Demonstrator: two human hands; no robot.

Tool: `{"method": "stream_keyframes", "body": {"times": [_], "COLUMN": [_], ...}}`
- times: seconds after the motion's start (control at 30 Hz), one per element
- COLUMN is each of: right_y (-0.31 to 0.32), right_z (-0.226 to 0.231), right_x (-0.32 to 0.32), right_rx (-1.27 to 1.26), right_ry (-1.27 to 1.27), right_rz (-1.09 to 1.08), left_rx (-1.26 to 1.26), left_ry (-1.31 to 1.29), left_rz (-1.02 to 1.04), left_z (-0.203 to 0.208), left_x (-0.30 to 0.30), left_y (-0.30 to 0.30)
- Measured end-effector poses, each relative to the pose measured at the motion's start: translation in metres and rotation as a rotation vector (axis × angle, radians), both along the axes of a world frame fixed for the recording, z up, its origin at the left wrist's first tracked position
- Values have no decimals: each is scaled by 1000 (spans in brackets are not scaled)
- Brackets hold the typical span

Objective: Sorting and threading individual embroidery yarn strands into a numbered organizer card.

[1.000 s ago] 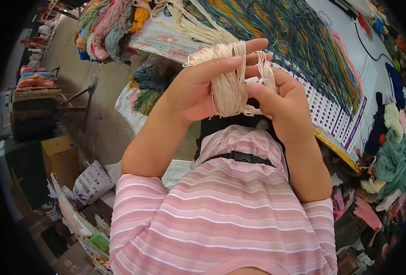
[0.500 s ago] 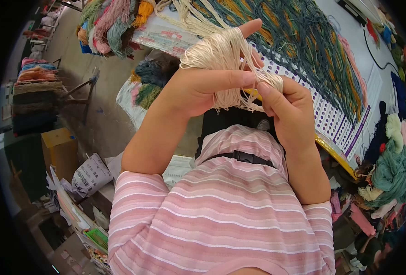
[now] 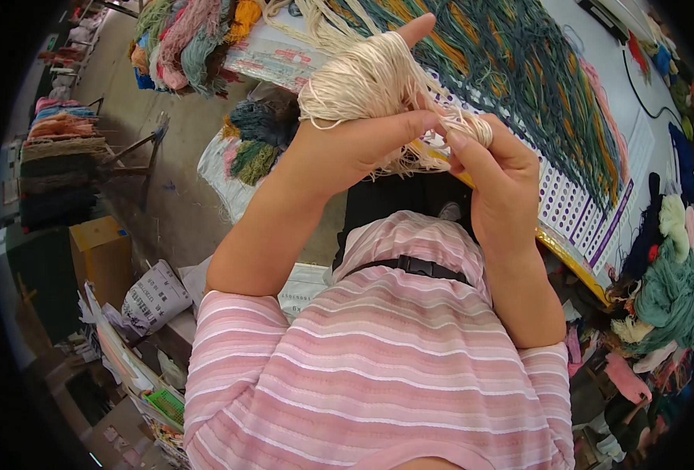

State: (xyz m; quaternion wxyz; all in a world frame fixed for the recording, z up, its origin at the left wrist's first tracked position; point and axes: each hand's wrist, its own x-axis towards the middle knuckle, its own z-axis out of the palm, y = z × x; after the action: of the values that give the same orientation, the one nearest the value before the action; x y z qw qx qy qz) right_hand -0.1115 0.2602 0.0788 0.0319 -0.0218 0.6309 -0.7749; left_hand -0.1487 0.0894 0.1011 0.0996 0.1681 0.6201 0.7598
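A thick bundle of cream yarn (image 3: 362, 82) is looped over the back of my left hand (image 3: 355, 145). The left index finger points up past the loops, while the thumb reaches across toward the right hand. My right hand (image 3: 492, 160) pinches a smaller gathered twist of the same cream yarn (image 3: 469, 125) between thumb and fingers, close to the left thumb tip. Some strands hang below the left palm. The other left fingers are mostly hidden behind the yarn.
Teal, green and ochre yarn (image 3: 511, 70) spreads over the table beyond my hands, beside a sheet with rows of purple dots (image 3: 554, 204). Skeins hang at upper left (image 3: 198, 39); more yarn (image 3: 675, 290) piles at right. A cardboard box (image 3: 100, 247) and white sack (image 3: 157, 298) stand left.
My left hand has tilted and shifted slightly up and left with the looped bundle. The right hand keeps its pinch on the gathered yarn, and fewer strands hang below the left palm.
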Motion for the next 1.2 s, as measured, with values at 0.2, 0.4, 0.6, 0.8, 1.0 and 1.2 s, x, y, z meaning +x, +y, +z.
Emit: {"method": "stream_keyframes", "body": {"times": [0.2,0.4,0.6,0.8,1.0,1.2], "right_y": [-11,-7,0,86,305,532], "right_z": [2,8,10,17,26,4], "right_x": [4,6,0,-14,35,181], "right_rx": [-131,-256,-240,-663,-738,-654], "right_ry": [19,-61,-107,-59,91,69], "right_rz": [-69,19,27,521,101,-357], "left_rx": [68,164,364,87,716,879], "left_ry": [1139,937,-267,-395,-54,-358], "left_rz": [-382,-481,-7,-685,-512,138], "left_z": [-36,-27,12,-14,-24,-12], "left_x": [-58,-48,7,-8,-12,-9], "left_y": [-8,-10,10,-58,-198,-296]}}
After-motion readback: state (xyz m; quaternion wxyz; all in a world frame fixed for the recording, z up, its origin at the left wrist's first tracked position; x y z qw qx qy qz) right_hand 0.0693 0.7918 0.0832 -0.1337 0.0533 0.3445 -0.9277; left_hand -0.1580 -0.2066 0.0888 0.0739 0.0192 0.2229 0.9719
